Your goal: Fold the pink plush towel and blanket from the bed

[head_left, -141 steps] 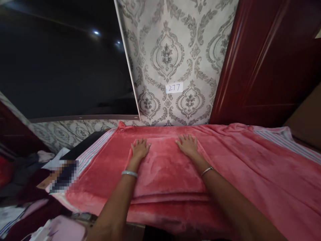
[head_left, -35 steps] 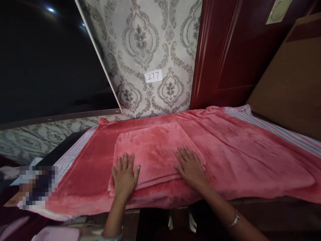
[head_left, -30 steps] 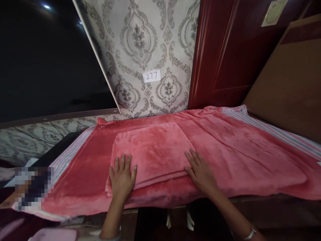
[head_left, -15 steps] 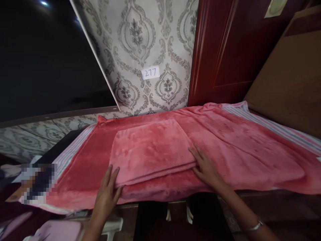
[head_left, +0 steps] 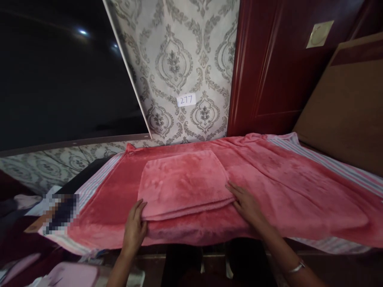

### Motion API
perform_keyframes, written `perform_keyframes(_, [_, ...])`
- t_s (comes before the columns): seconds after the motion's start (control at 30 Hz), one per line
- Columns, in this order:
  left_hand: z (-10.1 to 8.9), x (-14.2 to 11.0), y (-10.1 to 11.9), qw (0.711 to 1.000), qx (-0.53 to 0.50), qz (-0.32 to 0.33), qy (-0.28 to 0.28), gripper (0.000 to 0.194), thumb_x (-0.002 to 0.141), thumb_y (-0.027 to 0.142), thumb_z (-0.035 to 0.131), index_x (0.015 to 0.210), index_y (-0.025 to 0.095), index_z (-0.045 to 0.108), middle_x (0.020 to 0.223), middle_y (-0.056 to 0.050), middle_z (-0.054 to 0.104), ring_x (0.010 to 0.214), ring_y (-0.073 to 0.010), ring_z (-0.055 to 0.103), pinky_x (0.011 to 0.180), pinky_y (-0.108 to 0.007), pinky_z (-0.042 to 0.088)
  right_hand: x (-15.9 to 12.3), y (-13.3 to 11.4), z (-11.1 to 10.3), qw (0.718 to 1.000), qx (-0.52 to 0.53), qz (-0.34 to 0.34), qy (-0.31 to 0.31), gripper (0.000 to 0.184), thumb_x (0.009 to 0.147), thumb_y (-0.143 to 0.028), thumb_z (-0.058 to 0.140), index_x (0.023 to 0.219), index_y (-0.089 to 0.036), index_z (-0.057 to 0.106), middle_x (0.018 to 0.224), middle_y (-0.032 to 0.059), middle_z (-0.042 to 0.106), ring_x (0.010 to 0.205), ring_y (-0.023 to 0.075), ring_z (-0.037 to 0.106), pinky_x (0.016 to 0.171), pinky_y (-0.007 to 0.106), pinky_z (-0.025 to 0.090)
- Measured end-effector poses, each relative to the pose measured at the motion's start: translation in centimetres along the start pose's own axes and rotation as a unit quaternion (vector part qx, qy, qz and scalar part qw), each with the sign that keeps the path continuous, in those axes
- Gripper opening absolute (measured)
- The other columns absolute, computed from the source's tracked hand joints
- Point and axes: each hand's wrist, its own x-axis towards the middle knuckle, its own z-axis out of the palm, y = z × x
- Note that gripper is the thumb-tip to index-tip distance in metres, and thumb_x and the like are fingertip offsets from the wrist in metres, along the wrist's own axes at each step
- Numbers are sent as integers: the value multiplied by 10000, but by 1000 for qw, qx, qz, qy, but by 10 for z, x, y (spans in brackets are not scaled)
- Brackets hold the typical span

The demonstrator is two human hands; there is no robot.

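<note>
Lowest in the view, the dark-clad legs (head_left: 184,265) of the person sit below the front edge of the spread blanket, and at lower left lies a pale pink object with rounded corners (head_left: 73,274). A silvery bracelet (head_left: 297,267) circles the right wrist. The left hand (head_left: 133,230) is at the near left corner of the folded pink plush cloth (head_left: 185,183), its grip part-open, fingers on the corner and thumb apart from them. The right hand (head_left: 248,205) touches the opposite side near its front corner, its grip also part-open, with fingertips on the edge and thumb lower down; how firmly either bears on the fabric cannot be told. The folded cloth lies flat in layers, its stacked edges toward the person, on a larger pinkish-red plush blanket (head_left: 299,191) with striped borders. The blanket is smoother on the left and creased on the right. Behind it rise a large black screen (head_left: 66,79) at left, a patterned grey-and-white wall (head_left: 173,52) bearing a white paper label (head_left: 186,99) reading 277, a dark red panelled door (head_left: 269,79), and a brown cardboard box (head_left: 347,107) at right.
</note>
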Motion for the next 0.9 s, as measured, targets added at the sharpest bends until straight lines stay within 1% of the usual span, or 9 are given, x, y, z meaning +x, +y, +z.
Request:
perform_keyframes(0.17, [-14, 2, 4, 999, 28, 14, -10, 485, 811, 135, 423, 1258, 186, 605, 1327, -131, 656, 1252, -248, 617, 1060, -435, 512, -1, -3, -2, 999, 18, -19, 31, 531, 808, -161, 459, 1291, -179, 679, 1379, 124, 616, 1244, 285, 593, 1078, 543, 459])
perform_keyframes(0.3, [-46, 11, 19, 996, 90, 19, -16, 465, 790, 193, 456, 1214, 216, 645, 1231, -104, 717, 1136, -274, 670, 921, -427, 550, -3, -11, -16, 993, 50, -41, 102, 404, 829, -224, 453, 1120, -200, 733, 1184, 113, 720, 1139, 294, 644, 1032, 535, 489])
perform_keyframes(0.4, [-81, 26, 40, 992, 123, 36, 19, 398, 791, 259, 483, 1135, 238, 680, 1093, -84, 752, 989, -292, 677, 833, -442, 528, 1, -28, -43, 983, 95, -16, 155, 319, 885, -307, 445, 1050, -225, 705, 1075, 101, 738, 1027, 278, 677, 931, 462, 542])
perform_keyframes(0.5, [-118, 50, 64, 989, 100, 40, 105, 313, 804, 355, 510, 1030, 233, 689, 1012, -84, 738, 992, -301, 640, 891, -459, 497, 18, -55, -86, 973, 124, 5, 194, 268, 921, -380, 467, 1022, -233, 666, 1000, 80, 729, 920, 257, 679, 808, 380, 555])
perform_keyframes(0.57, [-140, 74, 78, 989, 39, 26, 140, 307, 817, 401, 517, 1015, 219, 667, 1013, -74, 725, 992, -274, 639, 913, -421, 499, 37, -75, -118, 963, 123, 2, 240, 247, 922, -392, 493, 1017, -227, 649, 947, 65, 713, 855, 246, 667, 757, 356, 543])
perform_keyframes(0.63, [-159, 103, 91, 986, -20, -12, 163, 340, 808, 435, 547, 1043, 212, 651, 1008, -46, 718, 941, -232, 641, 883, -363, 510, 64, -92, -147, 947, 120, -17, 296, 232, 921, -380, 511, 1031, -223, 642, 956, 58, 696, 866, 240, 654, 791, 359, 530])
perform_keyframes(0.73, [-172, 153, 103, 978, -108, -41, 172, 413, 795, 460, 583, 1095, 184, 645, 1059, -32, 705, 945, -192, 623, 904, -326, 499, 115, -102, -177, 927, 122, -56, 351, 213, 927, -372, 523, 1023, -224, 644, 1005, 61, 680, 938, 233, 636, 871, 369, 507])
perform_keyframes(0.8, [-169, 185, 103, 974, -157, -42, 160, 412, 808, 451, 577, 1088, 158, 649, 1077, -43, 697, 957, -177, 616, 920, -315, 490, 152, -97, -181, 924, 124, -67, 356, 211, 928, -376, 522, 1003, -224, 649, 996, 57, 681, 932, 222, 633, 868, 364, 505])
perform_keyframes(0.9, [-146, 225, 90, 970, -208, -61, 108, 410, 807, 454, 564, 1063, 148, 655, 1023, -51, 698, 893, -164, 629, 851, -289, 508, 202, -71, -165, 933, 143, -62, 324, 229, 916, -370, 519, 976, -201, 662, 974, 58, 696, 920, 217, 639, 867, 366, 509])
